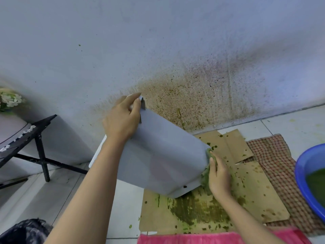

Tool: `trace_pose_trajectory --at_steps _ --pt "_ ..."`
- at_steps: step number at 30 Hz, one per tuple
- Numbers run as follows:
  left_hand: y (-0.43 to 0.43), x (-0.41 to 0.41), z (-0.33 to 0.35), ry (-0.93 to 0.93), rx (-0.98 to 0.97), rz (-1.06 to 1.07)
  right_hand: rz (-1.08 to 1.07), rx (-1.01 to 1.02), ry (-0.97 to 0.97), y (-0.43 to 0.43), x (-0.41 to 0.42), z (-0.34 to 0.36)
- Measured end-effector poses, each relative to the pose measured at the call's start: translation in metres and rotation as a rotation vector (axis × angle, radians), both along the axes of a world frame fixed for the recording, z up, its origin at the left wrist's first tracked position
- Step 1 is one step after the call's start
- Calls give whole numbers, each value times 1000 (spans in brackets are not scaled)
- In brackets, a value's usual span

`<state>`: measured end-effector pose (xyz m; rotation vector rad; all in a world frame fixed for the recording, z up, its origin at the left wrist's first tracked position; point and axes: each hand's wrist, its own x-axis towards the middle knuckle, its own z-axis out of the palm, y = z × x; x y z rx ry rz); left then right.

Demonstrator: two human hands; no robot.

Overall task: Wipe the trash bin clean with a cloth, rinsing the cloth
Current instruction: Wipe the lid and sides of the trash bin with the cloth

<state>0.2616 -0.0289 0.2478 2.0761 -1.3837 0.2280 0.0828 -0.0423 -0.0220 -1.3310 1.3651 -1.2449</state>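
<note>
**Item: grey trash bin, held tilted, cloth at its narrow end**

Head view, single entry:

- Trash bin [163, 155]: grey plastic, held off the floor at a slant in the middle of the view. The wide end is up and to the left, and the narrow end is down and to the right. Its lowest corner hangs just above the cardboard, and one small dark spot shows near that corner.
- Left hand [121, 118]: at the bin's upper edge, fingers curled over it with the thumb on the outer wall, gripping.
- Right hand [219, 176]: at the narrow end, fingers laid out straight and pressing the cloth against the bin.
- Cloth [204, 175]: green-soaked and bunched between the right hand and the bin's end. Only a strip of it shows.
- Cardboard [255, 191]: flattened sheets on the floor under the bin, heavily smeared and spotted green.
- Checked mat [274, 155]: red and cream, lying partly beneath the cardboard at the right.
- Blue basin [302, 166]: at the right edge, cut off by the frame, holding green liquid [316, 182].
- Pink fabric [211, 237]: along the bottom edge.
- Wall [158, 41]: pale, speckled brown and dark behind the bin.
- Black folding frame [39, 143]: at the left, paint-flecked.
- White flowers [10, 100]: at the far left, above the frame
</note>
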Motion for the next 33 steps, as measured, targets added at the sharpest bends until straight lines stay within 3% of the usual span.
trace_pose_trajectory --at_steps 3,10,13,17,25,27,30,33 --pt "-4 -18 -1 -33 23 -37 -143 285 -176 -1 -23 15" --pt "-22 -100 -21 -263 214 -97 -418 608 -684 0 -68 42" --pt "-32 -142 -40 -325 295 -153 -344 667 -1022 6 -94 51" --pt "-33 -185 -64 -416 329 -180 -169 603 -1163 21 -121 67" --pt "-21 -209 -73 -424 404 -301 -159 472 -1160 34 -160 88" --pt "-15 -200 -60 -189 343 -447 -226 428 -1090 32 -162 97" --pt "4 -171 -37 415 33 -577 -271 225 -914 25 -156 120" --pt "8 -116 -28 430 -119 -284 -199 -101 -654 17 -137 166"
